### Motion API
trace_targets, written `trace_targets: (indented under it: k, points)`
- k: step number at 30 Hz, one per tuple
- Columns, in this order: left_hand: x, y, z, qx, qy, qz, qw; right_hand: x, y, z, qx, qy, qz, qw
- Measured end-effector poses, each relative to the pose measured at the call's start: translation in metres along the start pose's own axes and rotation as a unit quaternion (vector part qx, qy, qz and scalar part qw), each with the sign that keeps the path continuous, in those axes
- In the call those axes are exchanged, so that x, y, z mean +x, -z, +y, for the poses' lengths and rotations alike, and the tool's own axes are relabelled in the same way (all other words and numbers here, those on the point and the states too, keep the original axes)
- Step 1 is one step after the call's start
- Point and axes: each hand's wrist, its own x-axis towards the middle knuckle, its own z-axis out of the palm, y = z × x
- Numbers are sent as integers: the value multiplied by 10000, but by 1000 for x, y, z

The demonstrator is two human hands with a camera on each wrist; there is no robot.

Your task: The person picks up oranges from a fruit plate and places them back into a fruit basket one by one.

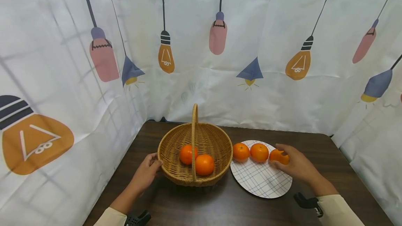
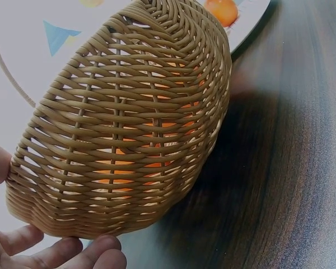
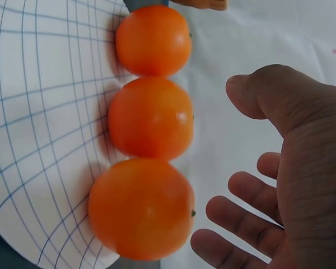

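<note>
A wicker basket (image 1: 169, 172) with a tall handle stands on the table. Two oranges (image 1: 204, 165) lie inside it. At its left rim is my left hand (image 1: 146, 170), which holds the basket with the thumb near the rim and the fingers along the outer side. To the right of the basket lies a white plate (image 1: 262, 184) with blue grid lines, and three oranges (image 3: 151, 119) sit in a row along its far edge. My right hand (image 1: 296, 165) reaches around the rightmost orange (image 3: 141, 208), its thumb and fingers spread and apart from the fruit in the right wrist view.
The dark wooden table (image 1: 248, 212) extends in front of the basket and plate. A white curtain (image 1: 194, 86) printed with lamps hangs behind and along both sides. The basket's right side comes close to the plate's left edge.
</note>
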Motion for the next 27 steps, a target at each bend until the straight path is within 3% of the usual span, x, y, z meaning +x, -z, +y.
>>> trace_targets:
  k: [5,16,27]
  points:
    - [0,1,0,-8,5,5,10000,-1,2,7,-48,75,-19,10000]
    - [-1,0,0,-89,-31,28,10000,-7,8,15,-160,-293,-133,9994]
    - [1,0,-4,-30,-82,-39,10000,-8,7,24,-148,-408,-172,9989]
